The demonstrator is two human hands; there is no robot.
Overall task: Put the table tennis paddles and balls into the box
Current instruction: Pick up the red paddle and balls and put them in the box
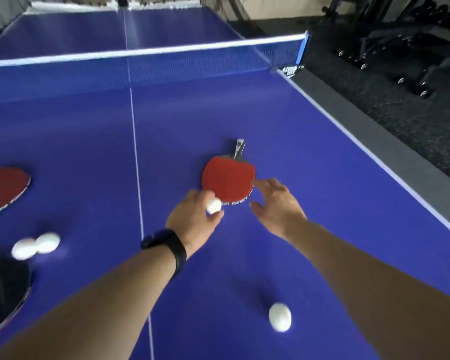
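Round white ball, smooth blue table

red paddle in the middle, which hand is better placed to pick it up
Right. The right hand is open and empty, fingertips at the edge of the red paddle. The left hand already holds a white ball.

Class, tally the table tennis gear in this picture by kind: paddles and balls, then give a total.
Paddles: 3 (red-faced paddle at centre, red-faced paddle at left edge, black-faced paddle)
White balls: 4 (one in the left hand, two touching, one alone)
Total: 7
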